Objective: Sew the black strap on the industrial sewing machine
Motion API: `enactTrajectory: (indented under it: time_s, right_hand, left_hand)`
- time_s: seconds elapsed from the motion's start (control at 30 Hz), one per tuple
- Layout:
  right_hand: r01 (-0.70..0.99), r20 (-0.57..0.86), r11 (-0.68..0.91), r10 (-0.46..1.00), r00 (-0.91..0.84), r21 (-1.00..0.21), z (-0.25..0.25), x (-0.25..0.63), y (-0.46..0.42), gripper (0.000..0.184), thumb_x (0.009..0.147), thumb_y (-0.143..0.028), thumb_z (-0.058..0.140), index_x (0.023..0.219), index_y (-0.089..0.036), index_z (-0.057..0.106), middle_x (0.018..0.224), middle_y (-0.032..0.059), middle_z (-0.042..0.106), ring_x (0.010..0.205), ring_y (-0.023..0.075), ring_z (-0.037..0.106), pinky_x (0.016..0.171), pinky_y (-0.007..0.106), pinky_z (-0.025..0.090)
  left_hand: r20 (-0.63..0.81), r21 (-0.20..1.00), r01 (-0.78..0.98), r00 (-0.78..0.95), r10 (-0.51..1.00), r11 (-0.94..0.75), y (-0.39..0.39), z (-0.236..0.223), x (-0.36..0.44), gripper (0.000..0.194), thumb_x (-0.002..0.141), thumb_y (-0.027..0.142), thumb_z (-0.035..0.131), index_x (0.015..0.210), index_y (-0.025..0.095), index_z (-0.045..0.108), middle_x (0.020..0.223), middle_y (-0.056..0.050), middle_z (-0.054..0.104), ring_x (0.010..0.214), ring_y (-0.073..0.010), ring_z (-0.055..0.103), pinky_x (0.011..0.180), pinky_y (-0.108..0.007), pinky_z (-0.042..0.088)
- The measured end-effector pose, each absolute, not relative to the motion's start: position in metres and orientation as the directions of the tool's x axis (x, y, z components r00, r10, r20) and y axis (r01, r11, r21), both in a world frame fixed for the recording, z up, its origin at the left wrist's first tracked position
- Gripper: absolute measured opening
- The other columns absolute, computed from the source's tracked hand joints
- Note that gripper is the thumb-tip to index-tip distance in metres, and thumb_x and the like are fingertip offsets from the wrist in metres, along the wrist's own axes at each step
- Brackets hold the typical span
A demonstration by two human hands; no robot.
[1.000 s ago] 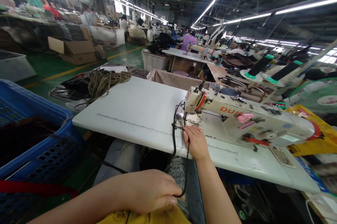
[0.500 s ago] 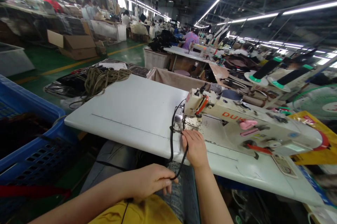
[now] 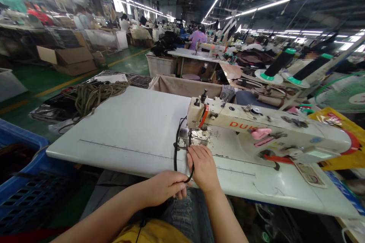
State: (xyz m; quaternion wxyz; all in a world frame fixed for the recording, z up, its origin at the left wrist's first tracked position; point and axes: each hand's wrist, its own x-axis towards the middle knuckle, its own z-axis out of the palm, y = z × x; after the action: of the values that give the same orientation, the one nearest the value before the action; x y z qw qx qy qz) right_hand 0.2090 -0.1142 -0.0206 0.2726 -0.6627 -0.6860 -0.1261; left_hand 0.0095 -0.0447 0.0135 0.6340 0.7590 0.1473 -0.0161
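Note:
A cream sewing machine [image 3: 256,129] stands on a white table [image 3: 128,129]. A thin black strap [image 3: 176,151] loops from the needle area down over the table's front edge. My left hand [image 3: 165,188] is closed, pinching the strap's lower loop at the table edge. My right hand [image 3: 201,167] rests on the table just in front of the presser foot, fingers curled on the strap where it enters the machine.
A blue plastic crate [image 3: 25,182] sits low at the left. Coiled rope [image 3: 91,94] lies on dark material beyond the table's far left corner. Thread cones [image 3: 278,64] and a fan [image 3: 342,94] stand at right. Other workers sit at tables farther back.
My left hand has risen from my lap toward the table edge, closer to my right hand, shortening the strap's loop. The view has shifted so the machine sits more to the left.

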Motion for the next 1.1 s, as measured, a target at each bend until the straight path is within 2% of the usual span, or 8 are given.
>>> enactTrajectory:
  time_s: [0.1,0.2,0.3,0.37,0.5,0.73,0.97,1.1]
  right_hand:
    - [0.979,0.553,0.098,0.833,0.018,-0.179,-0.021,0.21,-0.114,0.031,0.111,-0.022,0.047,0.124,-0.014,0.074,0.127,0.0133,0.077,0.117,0.0282,0.068,0.115,0.051,0.047]
    - [0.975,0.564,0.121,0.826,0.004,-0.185,-0.022,0.21,-0.114,0.03,0.11,-0.021,0.047,0.123,-0.013,0.073,0.125,0.0135,0.077,0.117,0.0283,0.068,0.114,0.051,0.048]
    - [0.969,0.57,0.145,0.822,-0.006,-0.199,-0.022,0.211,-0.114,0.03,0.11,-0.021,0.047,0.124,-0.013,0.072,0.126,0.013,0.077,0.117,0.0282,0.068,0.115,0.05,0.048]
    - [0.968,0.577,0.151,0.816,-0.007,-0.203,-0.023,0.211,-0.113,0.029,0.109,-0.019,0.048,0.123,-0.013,0.073,0.126,0.0129,0.077,0.116,0.0282,0.068,0.115,0.05,0.048]
    - [0.965,0.587,0.157,0.809,-0.004,-0.21,-0.025,0.21,-0.112,0.027,0.109,-0.019,0.051,0.122,-0.014,0.073,0.126,0.013,0.077,0.116,0.0286,0.069,0.114,0.05,0.048]
    - [0.969,0.591,0.144,0.807,0.004,-0.203,-0.029,0.21,-0.111,0.025,0.108,-0.021,0.054,0.123,-0.015,0.074,0.127,0.0142,0.076,0.116,0.0277,0.07,0.116,0.05,0.047]
    - [0.968,0.598,0.171,0.801,-0.029,-0.182,-0.027,0.212,-0.111,0.029,0.11,-0.022,0.05,0.125,-0.016,0.073,0.128,0.0152,0.076,0.118,0.0289,0.071,0.113,0.052,0.048]
    - [0.967,0.622,0.226,0.776,-0.105,-0.119,-0.027,0.216,-0.11,0.031,0.11,-0.023,0.046,0.122,-0.014,0.073,0.124,0.0173,0.077,0.113,0.0308,0.072,0.11,0.053,0.049]
  left_hand:
    - [-0.209,0.949,0.256,0.947,0.242,-0.183,-0.039,0.018,0.018,0.024,0.102,0.028,0.047,0.099,0.014,0.066,0.09,-0.009,0.075,0.078,-0.0186,0.071,0.072,-0.025,0.054]
    - [-0.197,0.927,0.298,0.904,0.378,-0.229,-0.038,0.022,0.022,0.029,0.099,0.03,0.052,0.117,0.011,0.065,0.102,-0.012,0.073,0.078,-0.0201,0.07,0.076,-0.031,0.057]
    - [-0.115,0.873,0.309,0.883,0.455,-0.378,-0.041,0.03,0.02,0.042,0.098,0.026,0.055,0.136,0.011,0.061,0.132,-0.017,0.068,0.113,-0.0261,0.068,0.106,-0.04,0.052]
    - [-0.106,0.827,0.309,0.906,0.409,-0.47,-0.046,0.04,0.014,0.038,0.102,0.027,0.052,0.136,0.013,0.064,0.135,-0.014,0.069,0.127,-0.0267,0.061,0.116,-0.04,0.044]
    - [-0.217,0.788,0.377,0.91,0.354,-0.487,-0.058,0.065,0.0,0.036,0.106,0.028,0.049,0.137,0.019,0.066,0.129,-0.009,0.072,0.12,-0.025,0.065,0.108,-0.037,0.048]
    - [-0.314,0.771,0.474,0.864,0.393,-0.425,-0.082,0.079,-0.022,0.042,0.106,0.03,0.05,0.145,0.02,0.064,0.143,-0.011,0.067,0.131,-0.0274,0.062,0.114,-0.037,0.045]
    - [-0.297,0.808,0.417,0.899,0.323,-0.416,-0.095,0.099,-0.025,0.032,0.106,0.028,0.051,0.129,0.026,0.072,0.117,-0.006,0.074,0.11,-0.0244,0.068,0.097,-0.029,0.049]
    - [-0.211,0.842,0.322,0.935,0.285,-0.434,-0.094,0.098,-0.024,0.035,0.107,0.032,0.048,0.132,0.023,0.072,0.11,-0.009,0.078,0.105,-0.0266,0.071,0.096,-0.031,0.053]
